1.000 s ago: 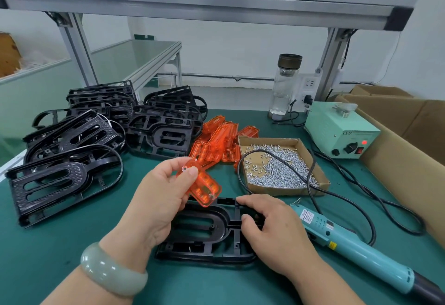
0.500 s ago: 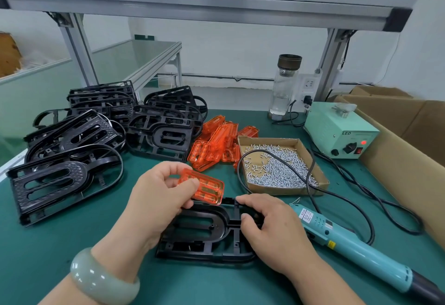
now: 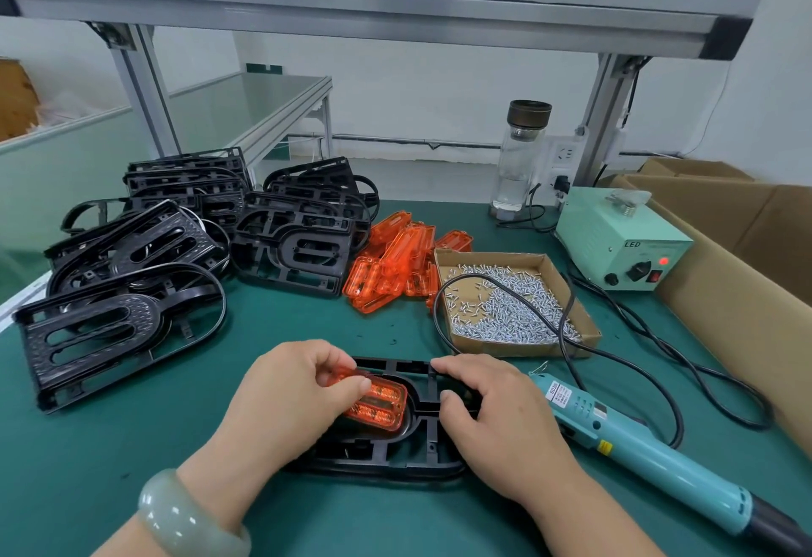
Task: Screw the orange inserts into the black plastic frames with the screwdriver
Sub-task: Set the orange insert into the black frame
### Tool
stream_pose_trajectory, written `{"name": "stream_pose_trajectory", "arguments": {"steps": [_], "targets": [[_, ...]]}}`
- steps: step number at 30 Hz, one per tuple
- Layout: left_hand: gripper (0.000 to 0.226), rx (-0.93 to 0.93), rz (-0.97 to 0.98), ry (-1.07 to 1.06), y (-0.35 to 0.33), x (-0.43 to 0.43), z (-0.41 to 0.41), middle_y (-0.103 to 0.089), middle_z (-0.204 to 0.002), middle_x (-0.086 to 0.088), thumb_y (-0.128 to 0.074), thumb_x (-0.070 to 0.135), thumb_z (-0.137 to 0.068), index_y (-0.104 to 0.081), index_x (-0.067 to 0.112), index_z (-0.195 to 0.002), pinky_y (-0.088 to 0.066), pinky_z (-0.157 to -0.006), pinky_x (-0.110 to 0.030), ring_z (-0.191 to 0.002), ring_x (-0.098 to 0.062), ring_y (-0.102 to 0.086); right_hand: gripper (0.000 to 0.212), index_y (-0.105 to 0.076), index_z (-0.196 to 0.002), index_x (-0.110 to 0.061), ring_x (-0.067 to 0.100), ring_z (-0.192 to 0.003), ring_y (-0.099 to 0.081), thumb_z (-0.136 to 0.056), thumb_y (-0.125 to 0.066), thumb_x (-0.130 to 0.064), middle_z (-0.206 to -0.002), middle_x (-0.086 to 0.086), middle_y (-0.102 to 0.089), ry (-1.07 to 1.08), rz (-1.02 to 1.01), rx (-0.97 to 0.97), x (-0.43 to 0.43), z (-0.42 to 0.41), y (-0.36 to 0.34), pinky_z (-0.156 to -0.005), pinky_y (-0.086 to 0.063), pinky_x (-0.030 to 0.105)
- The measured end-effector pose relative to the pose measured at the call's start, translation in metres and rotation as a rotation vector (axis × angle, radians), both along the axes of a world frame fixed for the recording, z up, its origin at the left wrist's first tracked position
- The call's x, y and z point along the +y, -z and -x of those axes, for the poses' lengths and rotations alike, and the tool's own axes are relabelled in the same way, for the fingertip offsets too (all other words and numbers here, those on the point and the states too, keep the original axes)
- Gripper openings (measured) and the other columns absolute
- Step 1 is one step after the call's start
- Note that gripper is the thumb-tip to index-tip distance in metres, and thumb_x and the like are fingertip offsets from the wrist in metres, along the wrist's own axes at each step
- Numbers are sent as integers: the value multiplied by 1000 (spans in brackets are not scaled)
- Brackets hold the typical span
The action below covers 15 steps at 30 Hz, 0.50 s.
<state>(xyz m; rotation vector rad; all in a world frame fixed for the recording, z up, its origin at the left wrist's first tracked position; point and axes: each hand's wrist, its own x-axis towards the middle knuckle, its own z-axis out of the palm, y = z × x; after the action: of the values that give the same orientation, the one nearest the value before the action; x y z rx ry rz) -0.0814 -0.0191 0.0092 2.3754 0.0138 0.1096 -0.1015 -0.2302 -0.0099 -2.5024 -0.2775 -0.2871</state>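
Observation:
A black plastic frame (image 3: 422,446) lies flat on the green mat in front of me. My left hand (image 3: 290,398) pinches an orange insert (image 3: 380,400) and holds it down in the frame's oval opening. My right hand (image 3: 496,416) grips the frame's right end, fingers curled over its edge. The teal electric screwdriver (image 3: 637,442) lies on the mat just right of my right hand, untouched. A cardboard tray of small silver screws (image 3: 505,301) sits behind the frame.
Stacks of black frames (image 3: 132,275) fill the left of the mat, with a pile of orange inserts (image 3: 395,266) in the middle. A green power supply (image 3: 619,240), a glass bottle (image 3: 520,161) and cardboard boxes (image 3: 725,257) stand at the right. The screwdriver's cable (image 3: 615,358) loops across the screws.
My left hand has brought the orange insert down from above the frame, turned it flat and set it into the frame's opening. My right hand has stayed on the frame's right end.

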Motion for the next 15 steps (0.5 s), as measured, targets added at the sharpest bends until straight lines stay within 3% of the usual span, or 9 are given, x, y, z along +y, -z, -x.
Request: {"name": "stream_pose_trajectory", "arguments": {"steps": [5, 10, 15], "targets": [[24, 8, -149, -43, 0, -1, 2, -59, -67, 11, -74, 49, -70, -54, 34, -72, -37, -53, -20, -61, 0, -54, 37, -65, -124, -33, 1, -117, -50, -89, -57, -26, -124, -20, -62, -4, 13, -4, 0, 1, 0, -90, -26, 4], [22, 8, -231, 4, -2, 2, 2, -61, -62, 9, -71, 46, -75, -61, 30, -63, -36, -48, -20, -54, -2, -54, 37, -65, -124, -32, 2, -118, -51, -89, -57, -25, -125, -19, -62, -2, 15, -3, 0, 1, -1, -95, -28, 9], [19, -2, -316, 73, -3, 7, 4, -58, -65, 12, -69, 45, -79, -62, 32, -66, -33, -50, -15, -60, 1, -53, 38, -64, -126, -33, 1, -119, -48, -90, -56, -26, -126, -20, -61, 1, 9, 4, 1, 2, -1, -98, -29, 12]]}}
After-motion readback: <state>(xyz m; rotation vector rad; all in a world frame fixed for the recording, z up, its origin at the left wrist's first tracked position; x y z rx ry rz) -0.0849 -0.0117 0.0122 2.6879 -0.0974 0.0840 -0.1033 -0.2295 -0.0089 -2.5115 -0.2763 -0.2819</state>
